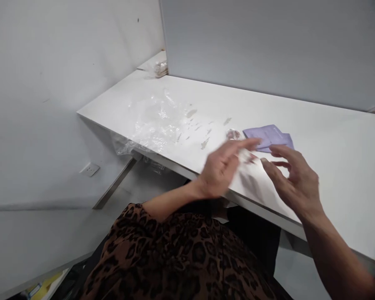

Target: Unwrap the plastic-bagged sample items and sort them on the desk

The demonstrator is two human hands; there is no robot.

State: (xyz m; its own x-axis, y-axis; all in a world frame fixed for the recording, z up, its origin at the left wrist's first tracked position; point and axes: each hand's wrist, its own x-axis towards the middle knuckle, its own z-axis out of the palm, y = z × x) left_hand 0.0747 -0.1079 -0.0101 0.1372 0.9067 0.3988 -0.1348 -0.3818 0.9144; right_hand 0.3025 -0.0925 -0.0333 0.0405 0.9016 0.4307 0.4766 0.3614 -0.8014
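My left hand is over the front part of the white table, its index finger stretched towards the purple packets. Motion blurs its fingers, but they look stretched out. Facing it from the right is my right hand, thumb and fingers curved and apart, with nothing visible between them. Between the two hands, close to the left fingers, is a small clear and reddish thing, too blurred to name. A small clear bag with pinkish contents lies just beyond the left hand, beside the overlapping flat purple packets.
Crumpled clear plastic spreads over the left of the white table and hangs over its front edge. A wrapped stack sits at the back corner by the grey partition. A wall socket is at lower left.
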